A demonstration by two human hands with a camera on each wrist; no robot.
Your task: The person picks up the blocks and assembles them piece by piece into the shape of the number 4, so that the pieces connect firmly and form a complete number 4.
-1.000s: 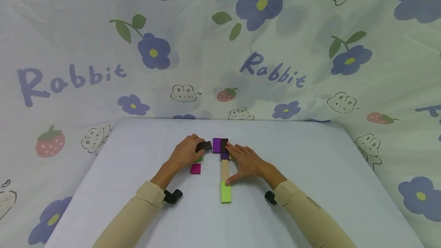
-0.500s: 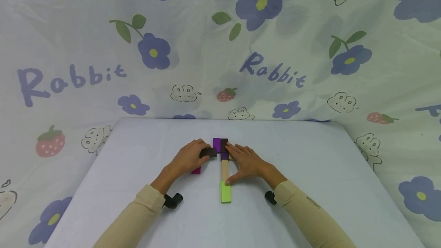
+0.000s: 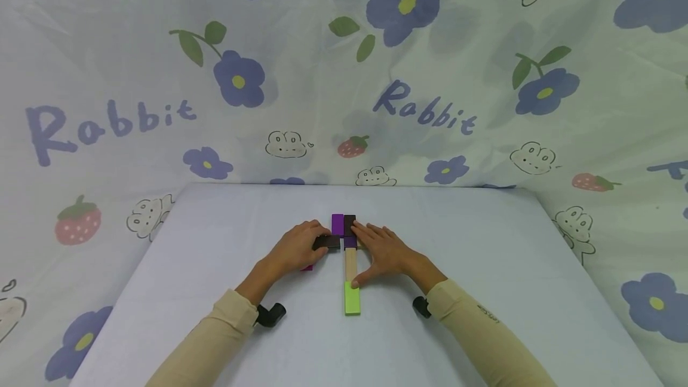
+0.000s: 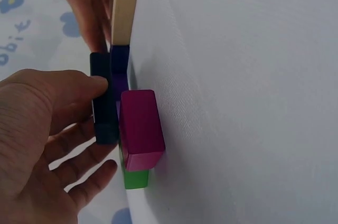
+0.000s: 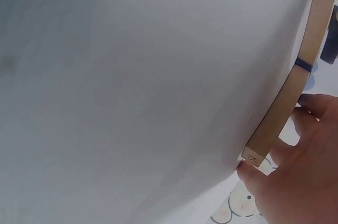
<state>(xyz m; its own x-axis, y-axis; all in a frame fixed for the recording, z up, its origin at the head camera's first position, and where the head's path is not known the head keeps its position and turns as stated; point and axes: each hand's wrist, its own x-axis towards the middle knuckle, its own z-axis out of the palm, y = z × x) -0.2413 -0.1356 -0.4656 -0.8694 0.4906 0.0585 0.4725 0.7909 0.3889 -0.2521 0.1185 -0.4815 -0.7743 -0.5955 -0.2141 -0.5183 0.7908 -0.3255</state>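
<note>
My left hand point(image 3: 295, 248) pinches a black block point(image 3: 328, 242) between thumb and fingers. In the left wrist view the black block point(image 4: 103, 97) is above the tabletop, alongside the row of blocks. That row runs from a dark brown block point(image 3: 349, 225) through a dark purple block point(image 3: 350, 242) and a pale wooden block point(image 3: 351, 264) to a lime block point(image 3: 352, 298). A purple block point(image 3: 337, 224) lies left of the brown one. My right hand point(image 3: 388, 254) is spread, fingertips at the brown block and thumb at the lime block's far end.
Below my left hand lie a magenta block point(image 4: 141, 129) and a green block point(image 4: 136, 179). Another wooden block point(image 5: 277, 121) extends rightward from the row under my right hand. A white cloth point(image 3: 484, 243) covers the table; a printed curtain point(image 3: 322, 88) hangs behind.
My left hand has carried the black block rightward and slightly nearer, up close to the row. It now covers the green block and most of the magenta one. The right hand has stayed put.
</note>
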